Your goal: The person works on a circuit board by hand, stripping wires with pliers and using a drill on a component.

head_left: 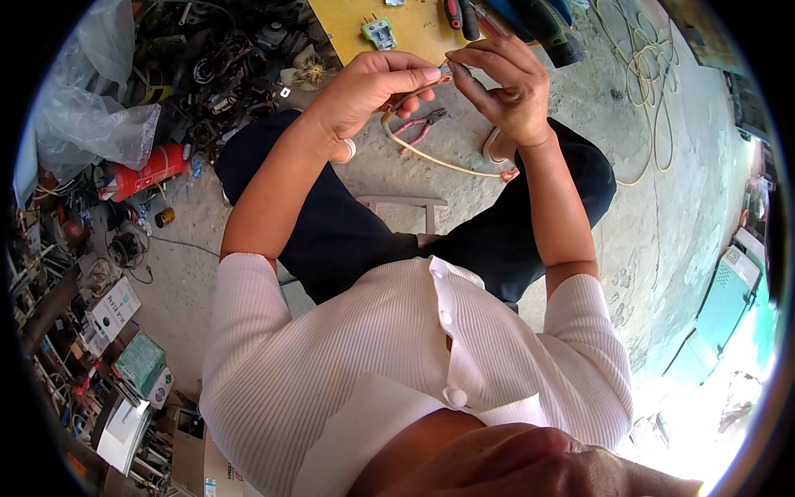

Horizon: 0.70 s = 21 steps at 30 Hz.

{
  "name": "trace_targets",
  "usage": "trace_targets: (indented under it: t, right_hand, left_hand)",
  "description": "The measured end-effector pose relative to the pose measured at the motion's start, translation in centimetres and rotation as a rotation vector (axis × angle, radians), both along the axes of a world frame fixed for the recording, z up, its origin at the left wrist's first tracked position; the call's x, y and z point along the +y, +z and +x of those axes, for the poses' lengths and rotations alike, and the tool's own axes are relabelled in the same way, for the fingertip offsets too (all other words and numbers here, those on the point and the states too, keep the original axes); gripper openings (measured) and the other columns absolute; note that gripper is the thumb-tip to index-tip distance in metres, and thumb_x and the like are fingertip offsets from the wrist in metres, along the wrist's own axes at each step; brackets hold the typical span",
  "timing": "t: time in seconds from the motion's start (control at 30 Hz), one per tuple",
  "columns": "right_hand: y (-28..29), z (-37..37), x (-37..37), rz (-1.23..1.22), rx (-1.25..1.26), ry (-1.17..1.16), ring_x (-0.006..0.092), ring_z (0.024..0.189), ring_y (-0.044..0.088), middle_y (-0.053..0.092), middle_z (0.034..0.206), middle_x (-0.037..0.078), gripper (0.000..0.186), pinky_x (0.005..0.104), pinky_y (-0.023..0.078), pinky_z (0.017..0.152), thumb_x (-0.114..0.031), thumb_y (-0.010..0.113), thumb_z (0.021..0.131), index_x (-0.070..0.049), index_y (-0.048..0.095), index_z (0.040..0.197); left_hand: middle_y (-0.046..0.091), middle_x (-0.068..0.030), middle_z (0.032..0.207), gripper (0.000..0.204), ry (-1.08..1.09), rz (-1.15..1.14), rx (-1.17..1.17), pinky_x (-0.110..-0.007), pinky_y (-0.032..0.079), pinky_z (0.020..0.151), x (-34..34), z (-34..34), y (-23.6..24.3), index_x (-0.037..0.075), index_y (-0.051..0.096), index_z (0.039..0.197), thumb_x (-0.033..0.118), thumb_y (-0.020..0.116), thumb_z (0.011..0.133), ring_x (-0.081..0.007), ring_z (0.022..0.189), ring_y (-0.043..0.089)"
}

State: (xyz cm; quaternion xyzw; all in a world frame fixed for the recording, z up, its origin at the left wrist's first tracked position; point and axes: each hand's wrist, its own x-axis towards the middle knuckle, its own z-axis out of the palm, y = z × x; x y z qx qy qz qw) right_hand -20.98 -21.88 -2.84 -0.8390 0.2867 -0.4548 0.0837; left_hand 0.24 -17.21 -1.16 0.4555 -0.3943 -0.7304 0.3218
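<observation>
Near the top centre, my left hand [377, 87] is closed round the stripped end of a cream cable [431, 159], with small copper and blue wires [443, 71] showing at its fingertips. My right hand [505, 91] pinches at these wires with thumb and forefinger, its other fingers curled. The cable loops down to a red piece [508, 175] beside my right leg. Pink-handled pliers [426, 128] lie on the floor below my hands. Above them, a green-rimmed electrical fitting [378, 33] lies on a yellow board [339, 21].
Hand tools [461, 18] and a dark power tool [559, 41] sit on the board. Tangled parts and clear plastic sheeting [99, 124] crowd the left, with a red cylinder [149, 172]. A coiled cord [646, 62] lies right. A metal frame [402, 201] is between my legs.
</observation>
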Motion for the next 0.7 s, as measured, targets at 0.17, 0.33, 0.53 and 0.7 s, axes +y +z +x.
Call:
trace_targets:
  t: [0.17,0.33,0.53,0.7]
  right_hand:
    - [0.8,0.2,0.8,0.143,-0.035,0.009,0.0194,0.070,0.061,0.067,0.081,0.005,0.017,0.0283,0.050,0.065,-0.005,0.079,0.068,-0.008,0.074,0.084]
    - [0.3,0.5,1.2,0.323,-0.107,0.038,0.0197,0.076,0.064,0.069,0.085,0.006,0.016,0.0289,0.051,0.069,-0.005,0.077,0.073,-0.005,0.074,0.089]
    - [1.4,0.4,1.1,0.533,-0.150,-0.004,0.0174,0.084,0.066,0.071,0.092,0.007,0.018,0.0292,0.052,0.075,-0.006,0.073,0.081,-0.005,0.073,0.100]
    - [1.2,0.1,1.3,0.567,-0.174,0.022,0.0173,0.084,0.066,0.071,0.093,0.008,0.018,0.0285,0.052,0.076,-0.009,0.074,0.081,-0.004,0.074,0.098]
  left_hand:
    - [0.065,0.0008,0.080,0.026,-0.061,-0.005,-0.043,-0.018,0.043,0.056,0.0,-0.1,0.3,0.003,0.068,0.107,0.025,0.062,0.095,-0.0019,0.062,0.054]
    - [0.066,0.0000,0.081,0.025,-0.030,0.010,-0.058,-0.018,0.046,0.059,0.2,-0.5,0.2,0.003,0.069,0.105,0.025,0.063,0.094,-0.0026,0.063,0.055]
    - [0.069,-0.0028,0.084,0.023,0.174,-0.283,-0.180,-0.020,0.051,0.063,0.2,-1.0,-0.7,0.001,0.070,0.105,0.018,0.067,0.091,-0.0068,0.069,0.063]
    - [0.070,-0.0049,0.082,0.018,0.259,-0.615,-0.386,-0.022,0.052,0.062,0.7,-1.4,-1.0,-0.001,0.071,0.099,0.011,0.070,0.086,-0.0103,0.070,0.066]
